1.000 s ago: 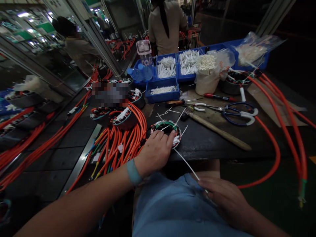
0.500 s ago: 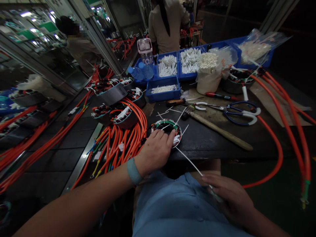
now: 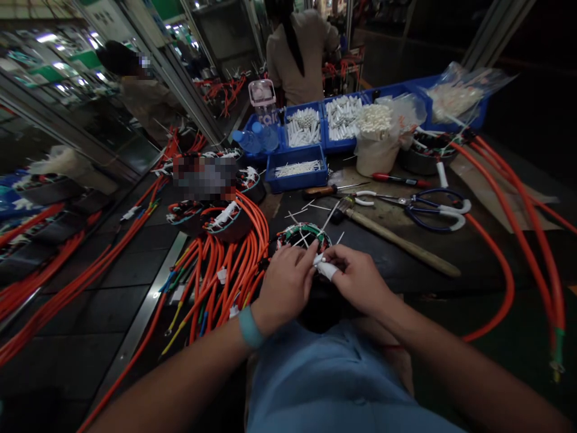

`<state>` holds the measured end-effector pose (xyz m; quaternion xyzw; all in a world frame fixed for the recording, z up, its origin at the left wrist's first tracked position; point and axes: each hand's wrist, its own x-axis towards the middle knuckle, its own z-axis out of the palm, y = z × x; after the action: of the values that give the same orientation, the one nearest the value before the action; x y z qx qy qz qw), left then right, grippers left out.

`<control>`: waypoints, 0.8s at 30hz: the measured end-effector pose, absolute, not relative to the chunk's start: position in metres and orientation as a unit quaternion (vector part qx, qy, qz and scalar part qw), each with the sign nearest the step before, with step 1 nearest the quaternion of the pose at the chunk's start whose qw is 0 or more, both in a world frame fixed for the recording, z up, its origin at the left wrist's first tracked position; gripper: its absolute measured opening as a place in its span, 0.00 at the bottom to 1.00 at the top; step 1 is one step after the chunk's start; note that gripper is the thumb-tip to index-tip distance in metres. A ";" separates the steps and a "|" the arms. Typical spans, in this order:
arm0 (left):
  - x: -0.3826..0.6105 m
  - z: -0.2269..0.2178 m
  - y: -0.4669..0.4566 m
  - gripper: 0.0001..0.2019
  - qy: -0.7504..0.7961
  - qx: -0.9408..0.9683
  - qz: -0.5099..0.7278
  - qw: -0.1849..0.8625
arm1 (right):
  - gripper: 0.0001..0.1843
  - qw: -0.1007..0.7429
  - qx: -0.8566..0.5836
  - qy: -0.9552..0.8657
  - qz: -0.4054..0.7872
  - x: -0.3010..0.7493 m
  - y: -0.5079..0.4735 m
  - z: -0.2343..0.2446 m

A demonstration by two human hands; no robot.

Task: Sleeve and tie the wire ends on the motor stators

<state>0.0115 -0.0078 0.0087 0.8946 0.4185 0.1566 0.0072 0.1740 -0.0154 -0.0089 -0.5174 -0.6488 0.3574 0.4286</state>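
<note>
A ring-shaped motor stator [image 3: 301, 230] with green, red and white windings lies at the bench's front edge, thin white sticks standing out of it. My left hand [image 3: 288, 279] grips its near left rim, fingers curled, the thumb and forefinger reaching the near right part. Close against it, my right hand [image 3: 360, 276] is closed in a pinch at white cord [image 3: 318, 260]. A white wrap [image 3: 328, 272] shows at its fingertips; I cannot tell whether it is held or worn on a finger. Both hands hide the ring's near side.
Left of the ring are several stators [image 3: 228, 222] with orange cables [image 3: 225, 270]. A hammer [image 3: 401, 243], scissors [image 3: 433, 204], a screwdriver [image 3: 320, 191] and a red marker [image 3: 399, 179] lie to the right. Blue bins [image 3: 297, 177] of white tubes stand behind. Two people work beyond.
My right hand has come up and left from the lap to the ring, and the cord stretched between them is no longer taut in view. My left hand has shifted slightly toward me.
</note>
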 end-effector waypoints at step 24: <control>0.006 0.007 -0.005 0.16 0.344 0.905 0.242 -0.063 | 0.15 0.510 -0.482 -0.466 0.539 0.173 -0.024 -0.032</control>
<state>0.0064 -0.0053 0.0073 0.9050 0.3441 0.2420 -0.0627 0.1733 -0.0235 -0.0322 -0.4820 -0.4662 0.5390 0.5098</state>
